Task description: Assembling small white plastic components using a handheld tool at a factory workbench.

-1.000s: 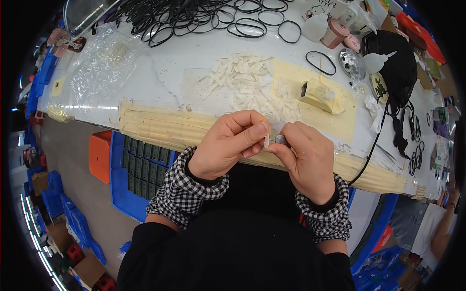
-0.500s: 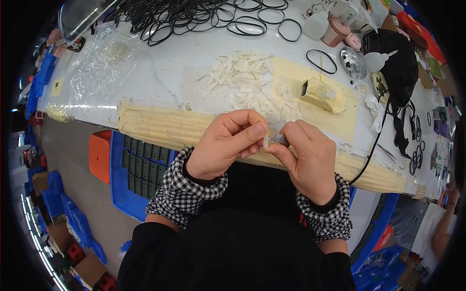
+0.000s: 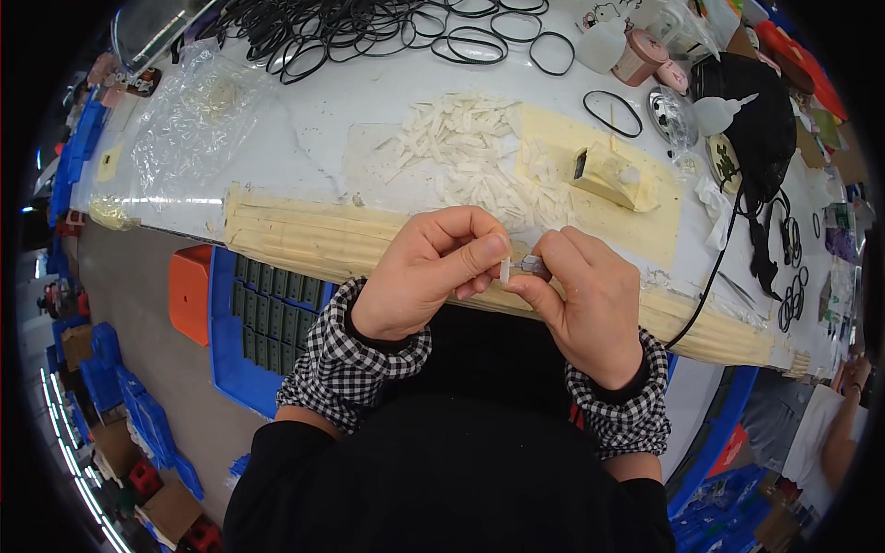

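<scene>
Both hands meet over the table's near edge. Between the thumb and fingers of my left hand [image 3: 426, 267] is a small white strip [image 3: 505, 269], held nearly upright. My right hand [image 3: 590, 300] pinches a small grey metallic piece [image 3: 529, 264], whose end comes up against the strip; its exact kind is too small to make out. Just beyond my fingers lies a loose heap of similar white strips [image 3: 466, 138]. Right of the heap, a yellowish taped block [image 3: 608, 180] rests on a yellow sheet [image 3: 650, 226].
Black rubber rings [image 3: 323, 37] pile up at the back. A crumpled clear plastic bag [image 3: 198, 111] lies at left. At right are a black bag [image 3: 751, 120], a pink jar [image 3: 640, 57] and tweezers [image 3: 736, 288]. Below the table, a blue crate [image 3: 226, 341] holds dark green parts beside an orange stool [image 3: 189, 295].
Hardly anything differs. My hands keep the same grip on the strip and the grey piece, and the whole view has shifted very slightly.
</scene>
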Available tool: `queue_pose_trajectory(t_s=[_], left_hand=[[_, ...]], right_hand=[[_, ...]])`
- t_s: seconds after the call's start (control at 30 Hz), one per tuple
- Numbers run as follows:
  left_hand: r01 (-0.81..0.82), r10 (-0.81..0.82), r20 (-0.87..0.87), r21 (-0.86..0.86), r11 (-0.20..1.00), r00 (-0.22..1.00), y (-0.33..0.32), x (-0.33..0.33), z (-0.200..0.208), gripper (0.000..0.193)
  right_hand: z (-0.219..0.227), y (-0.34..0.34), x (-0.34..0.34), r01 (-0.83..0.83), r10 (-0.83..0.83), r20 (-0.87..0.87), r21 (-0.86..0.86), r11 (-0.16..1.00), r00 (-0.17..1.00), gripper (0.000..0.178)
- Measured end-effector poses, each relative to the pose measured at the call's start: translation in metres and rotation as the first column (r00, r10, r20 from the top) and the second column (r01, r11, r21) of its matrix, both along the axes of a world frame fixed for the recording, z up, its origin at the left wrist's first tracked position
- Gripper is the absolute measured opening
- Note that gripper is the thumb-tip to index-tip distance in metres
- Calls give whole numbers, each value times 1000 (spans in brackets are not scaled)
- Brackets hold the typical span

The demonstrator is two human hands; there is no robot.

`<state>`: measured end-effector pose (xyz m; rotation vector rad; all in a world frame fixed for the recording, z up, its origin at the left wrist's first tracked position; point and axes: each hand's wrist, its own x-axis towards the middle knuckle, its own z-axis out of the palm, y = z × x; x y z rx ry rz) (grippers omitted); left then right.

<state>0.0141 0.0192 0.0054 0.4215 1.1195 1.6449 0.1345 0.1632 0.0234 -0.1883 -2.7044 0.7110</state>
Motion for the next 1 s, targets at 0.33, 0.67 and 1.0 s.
queue_pose_trajectory(t_s=[0.33, 0.67, 1.0], left_hand=[[-9, 9, -11, -3, 1000, 1000, -1, 0, -1, 15], [-152, 152, 6, -7, 988, 988, 0, 0, -6, 15], [-248, 230, 210, 63, 967, 950, 2, -5, -7, 22]], right_hand=[[-1, 1, 1, -14, 14, -1, 35, 999, 1000, 31], [2, 23, 10, 302, -306, 22, -242, 922, 952, 17], [-20, 13, 1, 222, -221, 42, -20, 975, 974, 16]])
